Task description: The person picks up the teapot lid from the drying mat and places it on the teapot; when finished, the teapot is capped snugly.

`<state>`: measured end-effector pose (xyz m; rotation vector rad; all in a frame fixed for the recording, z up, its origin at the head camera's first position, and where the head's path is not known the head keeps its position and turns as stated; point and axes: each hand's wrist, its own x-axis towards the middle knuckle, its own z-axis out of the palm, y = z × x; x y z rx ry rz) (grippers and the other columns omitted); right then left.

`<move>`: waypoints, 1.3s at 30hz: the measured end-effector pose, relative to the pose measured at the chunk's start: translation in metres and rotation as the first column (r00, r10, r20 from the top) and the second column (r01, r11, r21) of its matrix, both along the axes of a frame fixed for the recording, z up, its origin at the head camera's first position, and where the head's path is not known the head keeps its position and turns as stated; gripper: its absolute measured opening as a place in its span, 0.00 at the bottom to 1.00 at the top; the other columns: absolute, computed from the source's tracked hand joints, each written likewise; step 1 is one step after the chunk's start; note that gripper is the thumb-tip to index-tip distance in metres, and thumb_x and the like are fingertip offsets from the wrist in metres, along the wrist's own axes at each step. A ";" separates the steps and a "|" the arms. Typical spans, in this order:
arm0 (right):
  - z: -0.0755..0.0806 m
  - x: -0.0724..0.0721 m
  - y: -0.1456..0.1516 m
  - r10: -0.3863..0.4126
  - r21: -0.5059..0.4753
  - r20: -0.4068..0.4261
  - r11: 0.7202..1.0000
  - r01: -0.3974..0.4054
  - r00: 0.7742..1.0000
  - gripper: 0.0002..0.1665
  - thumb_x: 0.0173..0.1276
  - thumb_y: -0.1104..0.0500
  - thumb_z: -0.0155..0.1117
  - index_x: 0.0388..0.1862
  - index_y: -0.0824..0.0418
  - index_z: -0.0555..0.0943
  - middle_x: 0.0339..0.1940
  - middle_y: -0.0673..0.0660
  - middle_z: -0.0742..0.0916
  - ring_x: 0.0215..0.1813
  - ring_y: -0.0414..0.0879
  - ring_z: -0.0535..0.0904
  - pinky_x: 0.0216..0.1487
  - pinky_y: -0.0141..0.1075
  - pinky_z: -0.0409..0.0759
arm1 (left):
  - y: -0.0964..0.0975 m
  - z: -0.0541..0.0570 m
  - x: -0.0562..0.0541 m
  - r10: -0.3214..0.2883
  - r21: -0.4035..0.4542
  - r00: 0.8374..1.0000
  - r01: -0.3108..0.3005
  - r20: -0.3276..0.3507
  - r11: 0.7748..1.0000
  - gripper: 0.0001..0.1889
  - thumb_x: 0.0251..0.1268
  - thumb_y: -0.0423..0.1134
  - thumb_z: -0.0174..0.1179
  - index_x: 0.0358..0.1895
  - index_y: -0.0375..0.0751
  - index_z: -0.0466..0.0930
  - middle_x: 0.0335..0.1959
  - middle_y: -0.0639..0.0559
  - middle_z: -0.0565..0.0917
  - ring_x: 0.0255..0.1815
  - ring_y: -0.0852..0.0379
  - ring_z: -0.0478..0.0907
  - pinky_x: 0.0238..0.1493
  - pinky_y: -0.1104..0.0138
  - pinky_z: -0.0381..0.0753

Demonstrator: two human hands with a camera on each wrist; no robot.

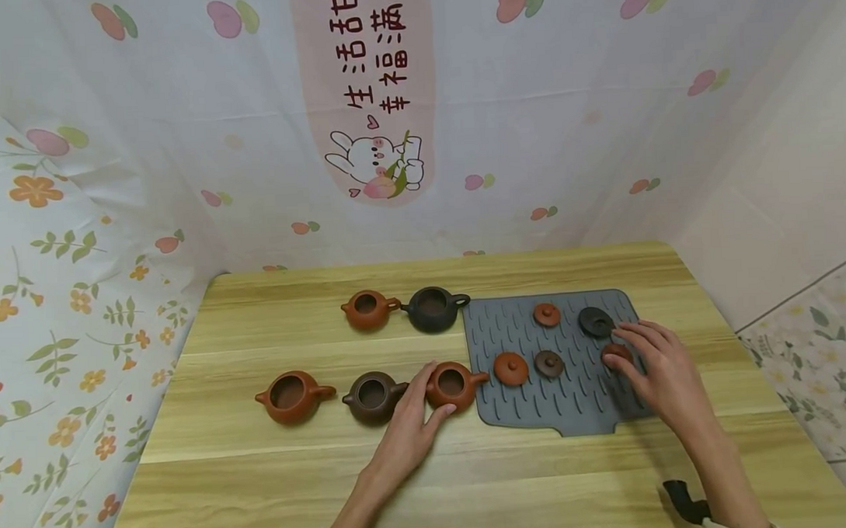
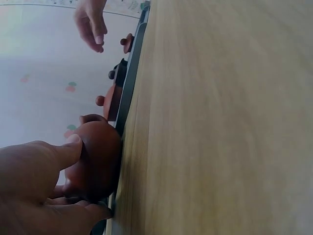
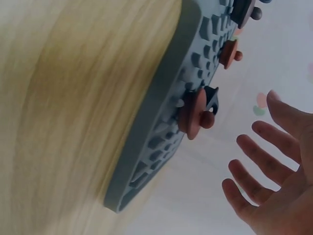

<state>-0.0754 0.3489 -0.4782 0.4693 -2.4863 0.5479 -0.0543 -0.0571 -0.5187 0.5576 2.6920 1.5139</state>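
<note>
My left hand (image 1: 410,439) grips a reddish-brown clay teapot (image 1: 451,386), thumb on the near side and fingers on the far side. That lidless teapot stands upright on the table at the left edge of a grey mat, its handle toward the mat. In the left wrist view its round body (image 2: 98,159) lies between thumb and fingers. At the mat's right side my right hand (image 1: 668,372) hovers over a small red-brown lid (image 1: 617,357). From the right wrist, the fingers are spread and apart from that lid (image 3: 194,115), which lies knob up.
The grey ribbed mat (image 1: 526,408) also bears two orange lids (image 1: 510,368) (image 1: 547,315), a brown lid (image 1: 548,364) and a black lid (image 1: 596,322). Left of it stand a dark brown teapot (image 1: 374,398), orange teapots (image 1: 292,397) (image 1: 369,310) and a black teapot (image 1: 433,309), all lidless.
</note>
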 end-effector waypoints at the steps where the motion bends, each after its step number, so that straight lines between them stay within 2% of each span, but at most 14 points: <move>1: -0.001 0.000 0.001 -0.001 -0.003 0.008 1.000 0.001 1.000 0.48 0.79 0.28 0.50 0.55 0.73 0.87 0.56 0.73 0.89 0.63 0.75 0.79 0.59 0.69 0.74 | 0.000 0.000 0.000 0.001 -0.002 1.000 -0.001 -0.003 1.000 0.35 0.82 0.42 0.67 0.82 0.31 0.64 0.78 0.32 0.75 0.77 0.33 0.76 0.72 0.39 0.79; 3: -0.001 0.000 0.002 -0.007 -0.002 0.023 1.000 0.008 1.000 0.33 0.79 0.42 0.67 0.55 0.73 0.87 0.56 0.73 0.88 0.62 0.74 0.79 0.59 0.68 0.75 | 0.000 -0.001 0.000 -0.001 -0.001 1.000 0.001 -0.010 1.000 0.35 0.82 0.42 0.67 0.82 0.31 0.64 0.78 0.32 0.75 0.77 0.33 0.76 0.72 0.40 0.80; 5: -0.002 0.000 0.004 -0.019 0.003 0.037 1.000 0.019 0.999 0.22 0.70 0.59 0.80 0.54 0.74 0.87 0.56 0.73 0.88 0.61 0.74 0.79 0.59 0.67 0.76 | 0.000 -0.004 0.000 0.004 0.000 1.000 -0.004 -0.026 1.000 0.36 0.81 0.43 0.67 0.82 0.32 0.64 0.77 0.32 0.76 0.76 0.34 0.77 0.70 0.40 0.81; 7: -0.002 0.000 0.004 -0.034 0.007 0.055 0.999 0.034 0.998 0.26 0.55 0.73 0.85 0.54 0.74 0.88 0.55 0.73 0.88 0.60 0.73 0.80 0.58 0.67 0.76 | 0.000 -0.007 0.000 0.006 0.017 1.000 -0.006 -0.018 1.000 0.36 0.81 0.43 0.68 0.83 0.33 0.64 0.77 0.33 0.76 0.76 0.34 0.77 0.70 0.39 0.81; 8: -0.003 -0.001 0.004 -0.042 0.008 0.064 0.999 0.042 0.997 0.29 0.50 0.76 0.85 0.53 0.74 0.88 0.55 0.73 0.88 0.59 0.73 0.80 0.57 0.67 0.76 | 0.000 -0.007 0.000 0.006 0.016 1.000 -0.006 -0.017 1.000 0.36 0.81 0.43 0.68 0.83 0.33 0.64 0.77 0.33 0.76 0.76 0.34 0.77 0.70 0.38 0.80; 15: -0.004 -0.002 0.004 -0.097 0.051 0.106 0.994 0.092 0.990 0.25 0.53 0.76 0.85 0.51 0.75 0.88 0.50 0.73 0.88 0.53 0.73 0.83 0.52 0.67 0.80 | 0.001 -0.005 -0.003 0.022 0.022 0.997 -0.023 0.075 0.999 0.37 0.79 0.40 0.70 0.83 0.35 0.64 0.79 0.34 0.74 0.80 0.36 0.73 0.77 0.39 0.75; 21: -0.005 0.001 0.005 -0.156 0.132 0.148 0.982 0.137 0.977 0.22 0.57 0.73 0.85 0.50 0.74 0.88 0.44 0.72 0.87 0.44 0.69 0.84 0.41 0.65 0.84 | 0.001 0.000 -0.003 0.012 -0.020 0.997 -0.011 0.075 1.000 0.36 0.81 0.39 0.68 0.83 0.32 0.64 0.79 0.34 0.74 0.80 0.37 0.73 0.77 0.42 0.76; 28: -0.010 0.002 0.008 -0.180 0.151 0.144 0.976 0.158 0.973 0.18 0.57 0.71 0.85 0.45 0.72 0.87 0.38 0.69 0.85 0.36 0.64 0.82 0.31 0.61 0.82 | 0.001 0.002 -0.003 0.002 -0.019 0.996 0.000 0.085 1.000 0.36 0.81 0.40 0.67 0.83 0.32 0.63 0.80 0.33 0.74 0.81 0.37 0.73 0.77 0.41 0.76; 32: -0.012 0.002 0.009 -0.195 0.156 0.158 0.973 0.171 0.968 0.17 0.57 0.71 0.85 0.43 0.71 0.87 0.36 0.67 0.84 0.33 0.63 0.80 0.27 0.59 0.80 | 0.000 -0.002 -0.002 -0.005 -0.005 0.998 0.005 0.055 1.000 0.36 0.82 0.41 0.67 0.83 0.32 0.63 0.79 0.32 0.74 0.79 0.35 0.74 0.75 0.39 0.77; 39: -0.013 0.001 0.011 -0.201 0.156 0.175 0.972 0.174 0.964 0.18 0.56 0.73 0.85 0.43 0.71 0.86 0.35 0.68 0.83 0.33 0.64 0.81 0.26 0.60 0.80 | 0.000 -0.009 -0.001 0.003 0.017 1.000 -0.003 -0.004 1.000 0.36 0.82 0.47 0.66 0.83 0.34 0.64 0.79 0.32 0.74 0.78 0.33 0.74 0.73 0.36 0.78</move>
